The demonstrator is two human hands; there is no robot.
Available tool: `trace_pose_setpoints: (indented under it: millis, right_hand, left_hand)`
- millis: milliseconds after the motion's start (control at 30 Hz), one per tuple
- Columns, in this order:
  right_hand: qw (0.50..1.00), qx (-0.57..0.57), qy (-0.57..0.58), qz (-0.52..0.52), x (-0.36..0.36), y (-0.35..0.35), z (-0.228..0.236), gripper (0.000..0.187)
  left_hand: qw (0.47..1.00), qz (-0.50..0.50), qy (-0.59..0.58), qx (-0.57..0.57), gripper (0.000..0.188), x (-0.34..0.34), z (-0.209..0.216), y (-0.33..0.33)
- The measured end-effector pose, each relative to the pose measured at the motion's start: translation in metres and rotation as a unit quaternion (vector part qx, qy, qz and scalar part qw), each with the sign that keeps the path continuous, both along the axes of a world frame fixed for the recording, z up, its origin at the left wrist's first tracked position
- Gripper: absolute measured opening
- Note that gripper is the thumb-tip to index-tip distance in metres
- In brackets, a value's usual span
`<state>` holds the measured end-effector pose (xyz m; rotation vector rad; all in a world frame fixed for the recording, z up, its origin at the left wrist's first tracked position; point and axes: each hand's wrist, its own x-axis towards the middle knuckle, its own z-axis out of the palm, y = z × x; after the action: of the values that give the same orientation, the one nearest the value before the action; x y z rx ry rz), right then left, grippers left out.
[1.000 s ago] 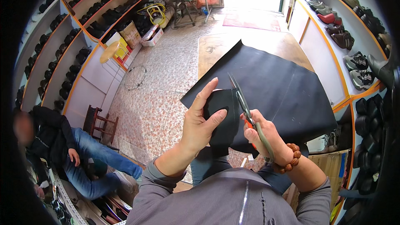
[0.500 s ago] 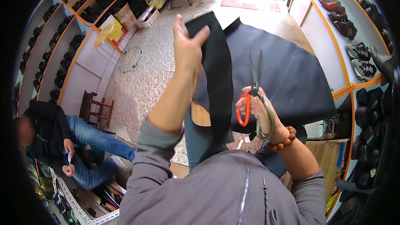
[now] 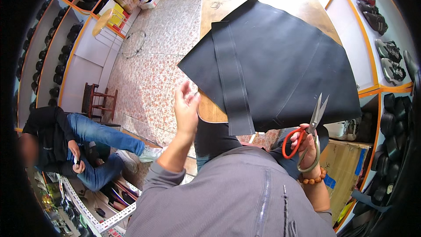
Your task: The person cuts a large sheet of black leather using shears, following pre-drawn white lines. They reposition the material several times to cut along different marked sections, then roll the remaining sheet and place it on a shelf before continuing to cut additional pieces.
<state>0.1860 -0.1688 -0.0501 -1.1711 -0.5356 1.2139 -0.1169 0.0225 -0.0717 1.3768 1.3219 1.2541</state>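
Black sheet material (image 3: pixel 280 57), rubbery or leather-like, spread over the wooden tabletop (image 3: pixel 219 4) and hanging past its near edge. On top of it, one long narrow strip (image 3: pixel 232 74) of the same black stuff, already cut free, running from the far side toward the body and drooping over the near edge. Judged from that: one strip done, by far the greater part of the sheet uncut, no fresh cut visibly begun along its edges.

Right hand (image 3: pixel 307 147) closed through the handles of the orange-handled scissors (image 3: pixel 309 131), blades up and slightly apart, tips just in front of the sheet's near edge but not biting into it. Bead bracelet (image 3: pixel 312 178) at that wrist. Left hand (image 3: pixel 186 110) raised beside the near left corner of the tabletop, fingers loosely spread, holding nothing, near the strip's lower end but apart from it.

So, as it looks: between cuts, tool ready, material lying flat, nothing gripped for the next line. Left to do, by this reading: taking hold of the sheet again and cutting further pieces from it.

Off to the left, seated low on the tiled floor (image 3: pixel 153 61), another person in jeans (image 3: pixel 87 140); shelves of dark shoes (image 3: pixel 48 61) along both walls.
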Motion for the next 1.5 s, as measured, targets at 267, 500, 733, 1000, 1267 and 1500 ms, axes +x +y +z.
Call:
trace_pose_setpoints:
  millis: [267, 500, 733, 1000, 1267, 1500]
  right_hand:
    - [0.998, -0.004, -0.033, 0.058, -0.022, 0.016, -0.002, 0.049]
    - [0.993, -0.001, -0.050, 0.107, -0.026, 0.024, 0.003, 0.042]
    - [0.988, -0.016, 0.011, 0.156, -0.027, 0.039, 0.016, 0.046]
    - [0.972, -0.083, 0.216, 0.038, -0.017, 0.095, 0.038, 0.042]
    - [0.990, 0.121, 0.065, -0.036, 0.056, 0.130, 0.097, 0.038]
    - [0.949, 0.175, -0.164, -0.206, 0.168, 0.234, 0.127, 0.036]
  left_hand:
    - [0.963, -0.089, -0.164, -0.192, 0.033, 0.023, 0.000, -0.085]
    - [0.921, -0.177, -0.165, -0.306, 0.045, 0.039, 0.007, -0.082]
    - [0.809, -0.405, -0.251, -0.343, 0.052, 0.048, 0.054, -0.065]
    - [0.655, -0.727, -0.079, -0.189, 0.041, 0.086, 0.109, -0.033]
    - [0.864, -0.479, -0.073, -0.135, 0.043, 0.073, 0.093, -0.009]
    - [0.988, -0.019, -0.103, -0.111, 0.027, -0.025, 0.017, 0.034]
